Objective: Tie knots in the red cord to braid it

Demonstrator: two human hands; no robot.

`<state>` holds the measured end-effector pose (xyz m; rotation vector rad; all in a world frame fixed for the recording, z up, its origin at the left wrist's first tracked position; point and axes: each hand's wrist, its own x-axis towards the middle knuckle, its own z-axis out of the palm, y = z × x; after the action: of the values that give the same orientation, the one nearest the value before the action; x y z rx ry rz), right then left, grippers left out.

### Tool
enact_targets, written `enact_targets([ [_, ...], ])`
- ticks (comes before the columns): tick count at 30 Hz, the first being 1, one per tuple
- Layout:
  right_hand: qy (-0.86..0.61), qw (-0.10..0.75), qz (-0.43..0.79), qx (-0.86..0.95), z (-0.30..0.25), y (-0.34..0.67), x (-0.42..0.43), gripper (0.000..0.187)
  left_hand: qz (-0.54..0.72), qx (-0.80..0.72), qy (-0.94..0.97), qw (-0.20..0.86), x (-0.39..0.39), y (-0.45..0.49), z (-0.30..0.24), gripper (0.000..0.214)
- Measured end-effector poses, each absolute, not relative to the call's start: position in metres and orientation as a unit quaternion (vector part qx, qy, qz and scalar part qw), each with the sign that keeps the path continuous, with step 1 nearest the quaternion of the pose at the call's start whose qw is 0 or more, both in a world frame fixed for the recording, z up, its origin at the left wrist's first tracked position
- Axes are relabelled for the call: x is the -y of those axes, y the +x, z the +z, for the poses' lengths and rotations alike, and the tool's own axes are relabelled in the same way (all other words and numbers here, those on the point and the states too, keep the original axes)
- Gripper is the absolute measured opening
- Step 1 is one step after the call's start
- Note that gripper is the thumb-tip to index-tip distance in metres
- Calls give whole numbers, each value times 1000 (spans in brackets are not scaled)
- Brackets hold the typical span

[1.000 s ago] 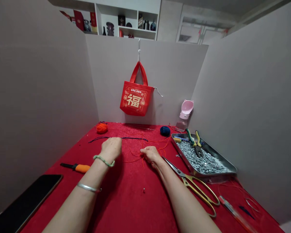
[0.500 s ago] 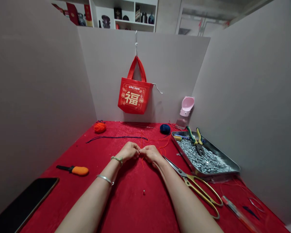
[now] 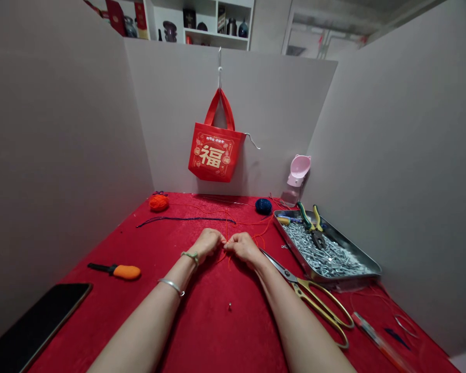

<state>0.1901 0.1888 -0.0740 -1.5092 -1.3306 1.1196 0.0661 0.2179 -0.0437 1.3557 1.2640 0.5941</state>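
Observation:
Thin red cord (image 3: pixel 227 224) runs down from the far part of the table to my two hands, and loose ends hang out below the fingers. My left hand (image 3: pixel 208 242) pinches the cord from the left, its fingertips pressed together. Close beside it, my right hand (image 3: pixel 241 245) pinches the same cord with thumb and forefinger. The exact spot where the cord crosses is hidden by the fingers. A dark braided cord (image 3: pixel 186 219) lies just beyond my hands. Gold-handled scissors (image 3: pixel 306 292) rest to the right of my right wrist.
A metal tray (image 3: pixel 373 267) full of screws holds pliers (image 3: pixel 315 228). An orange yarn ball (image 3: pixel 159 202) and a navy yarn ball (image 3: pixel 263 206) sit at the back. An orange-handled tool (image 3: pixel 124 272) and a phone (image 3: pixel 39 326) lie left. A red bag (image 3: pixel 213 153) hangs on the back panel.
My hands have drawn slightly apart at the fingertips. A red cord end now shows below my left fingers. The view has shifted a little.

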Motion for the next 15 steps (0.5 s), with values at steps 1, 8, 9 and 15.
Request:
enact_targets([
  [1, -602, 407, 438, 530, -76, 192, -190, 13, 256, -542, 564, 568, -217, 67, -44, 13],
  [8, -620, 380, 370, 578, -82, 199, -192, 7, 253, -551, 553, 571, -203, 75, -39, 18],
  [9, -625, 370, 353, 590, -81, 199, -191, 7, 257, -554, 547, 573, -201, 76, -37, 18],
  [15, -645, 315, 269, 643, -65, 200, -183, 11, 275, -572, 496, 593, -198, 80, -31, 13],
])
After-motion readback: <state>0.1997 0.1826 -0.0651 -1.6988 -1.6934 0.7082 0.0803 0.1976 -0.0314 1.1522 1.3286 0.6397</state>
